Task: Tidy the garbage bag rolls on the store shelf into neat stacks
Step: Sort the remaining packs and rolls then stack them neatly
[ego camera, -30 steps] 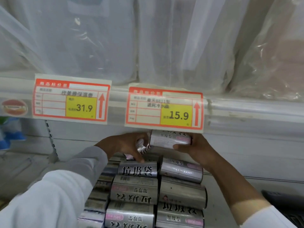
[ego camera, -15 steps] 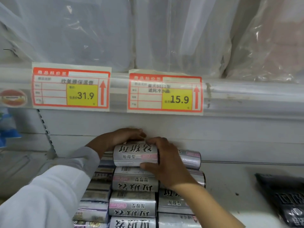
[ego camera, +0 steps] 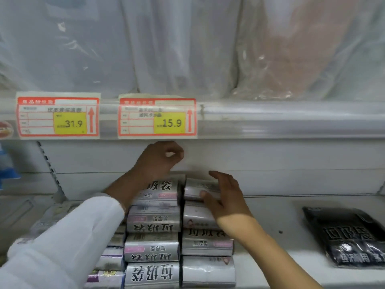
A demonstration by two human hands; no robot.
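Observation:
Silver garbage bag rolls with black lettering stand in side-by-side stacks on the white shelf (ego camera: 270, 215): a left stack (ego camera: 110, 257), a middle stack (ego camera: 153, 226) and a right stack (ego camera: 206, 243). My left hand (ego camera: 160, 159) hovers just above the middle stack's top roll (ego camera: 160, 192); its fingers are curled to the thumb and hold nothing. My right hand (ego camera: 226, 197) lies spread against the right stack's top roll (ego camera: 195, 189), thumb on its front, fingers over its top. My white left sleeve hides part of the left stack.
A black garbage bag pack (ego camera: 350, 236) lies on the shelf at the right. Just above my hands runs the upper shelf's rail with price tags 31.9 (ego camera: 58, 115) and 15.9 (ego camera: 157, 117). Plastic-wrapped goods (ego camera: 187, 49) fill the shelf above.
My left hand has lifted off the middle stack's top roll. My right hand has slid from that roll to the right stack's top roll.

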